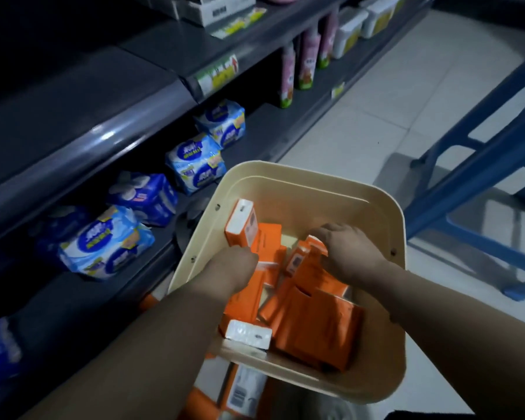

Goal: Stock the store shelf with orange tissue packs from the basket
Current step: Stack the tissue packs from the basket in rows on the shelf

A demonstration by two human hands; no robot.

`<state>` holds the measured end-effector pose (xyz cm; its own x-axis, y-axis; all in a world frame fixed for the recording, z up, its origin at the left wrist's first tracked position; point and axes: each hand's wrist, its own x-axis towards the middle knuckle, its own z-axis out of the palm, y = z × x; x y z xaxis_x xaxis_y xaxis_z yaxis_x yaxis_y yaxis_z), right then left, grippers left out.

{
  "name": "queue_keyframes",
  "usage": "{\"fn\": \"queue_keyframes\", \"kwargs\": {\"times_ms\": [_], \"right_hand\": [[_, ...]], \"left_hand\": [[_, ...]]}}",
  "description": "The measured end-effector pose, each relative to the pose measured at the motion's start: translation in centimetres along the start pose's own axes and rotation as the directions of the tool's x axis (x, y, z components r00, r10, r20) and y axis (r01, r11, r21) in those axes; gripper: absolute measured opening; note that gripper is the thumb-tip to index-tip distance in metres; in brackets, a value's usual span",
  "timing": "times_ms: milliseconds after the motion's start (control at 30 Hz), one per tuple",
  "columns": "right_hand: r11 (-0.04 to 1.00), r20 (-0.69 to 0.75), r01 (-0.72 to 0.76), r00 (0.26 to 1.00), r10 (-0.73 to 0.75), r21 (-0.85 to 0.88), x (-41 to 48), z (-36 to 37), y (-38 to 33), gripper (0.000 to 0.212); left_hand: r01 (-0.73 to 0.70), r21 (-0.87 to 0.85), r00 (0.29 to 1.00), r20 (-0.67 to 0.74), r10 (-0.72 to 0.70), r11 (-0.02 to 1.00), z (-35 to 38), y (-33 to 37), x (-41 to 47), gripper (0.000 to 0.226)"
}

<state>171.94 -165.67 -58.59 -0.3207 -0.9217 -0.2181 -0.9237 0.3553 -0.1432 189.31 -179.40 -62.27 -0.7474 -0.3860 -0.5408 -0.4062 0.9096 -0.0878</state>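
At far left the dark shelf carries blue packs; the nearest ones are cut off by the frame edge and lost in shadow. The left hand reaches into the cream basket among the orange tissue packs, its fingers hidden, so its grip cannot be told. The right hand curls its fingers over a tilted pack. A blue frame is cut off at right.

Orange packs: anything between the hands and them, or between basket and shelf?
Nothing visible. Left hand and right hand are on packs in the basket. The shelf is right beside it, though blue packs occupy much of it.
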Motion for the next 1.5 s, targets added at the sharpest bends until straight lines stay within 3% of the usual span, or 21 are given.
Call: {"fn": "queue_keyframes", "kwargs": {"times_ms": [200,333,433,567,767,900,1100,1233,1400,1500], "right_hand": [[0.991,0.075,-0.114,0.991,0.109,0.063,0.9,1.5,2.6,0.048],[0.982,0.110,-0.160,0.983,0.149,0.098,1.3,2.0,3.0,0.045],[0.979,0.119,-0.164,0.981,0.150,0.118,1.3,2.3,2.7,0.044],[0.981,0.143,-0.166,0.978,0.151,0.101,1.2,2.9,2.2,0.048],[0.963,0.269,-0.253,0.938,0.220,0.094,1.8,4.6,1.8,0.054],[0.944,0.317,-0.317,0.908,0.274,0.092,2.4,5.1,2.0,0.058],[0.970,0.329,-0.244,0.917,0.227,0.010,3.2,4.9,1.1,0.046],[0.978,0.269,-0.207,0.943,0.196,0.015,4.0,2.2,-0.2,0.030],[0.989,0.197,-0.125,0.975,0.107,0.078,3.9,-3.5,-3.0,0.039],[0.985,0.104,-0.110,0.990,0.096,0.135,3.0,-7.2,-4.9,0.041]], "left_hand": [[-0.012,0.143,0.997,0.082,0.000,0.990,2.0,-0.4,2.3,0.031],[-0.035,0.214,0.998,0.059,0.023,0.976,1.9,-0.7,2.7,0.033],[-0.035,0.082,0.999,0.002,0.035,0.996,1.0,-1.1,2.0,0.041],[-0.019,-0.338,0.995,-0.103,-0.017,0.941,-1.3,-2.1,0.2,0.051],[-0.073,-0.554,0.966,-0.245,-0.078,0.829,-3.4,-3.7,-2.6,0.056],[-0.096,-0.646,0.949,-0.289,-0.126,0.757,-3.5,-4.5,-3.5,0.055],[-0.127,-0.713,0.910,-0.360,-0.205,0.689,-4.0,-4.9,-3.7,0.049],[-0.131,-0.721,0.873,-0.410,-0.266,0.681,-5.3,-4.9,-4.6,0.041],[-0.262,-0.746,0.840,-0.488,-0.236,0.612,-7.9,-5.3,-7.4,0.040],[-0.237,-0.752,0.827,-0.488,-0.278,0.615,-9.2,-6.2,-9.8,0.045]]}}
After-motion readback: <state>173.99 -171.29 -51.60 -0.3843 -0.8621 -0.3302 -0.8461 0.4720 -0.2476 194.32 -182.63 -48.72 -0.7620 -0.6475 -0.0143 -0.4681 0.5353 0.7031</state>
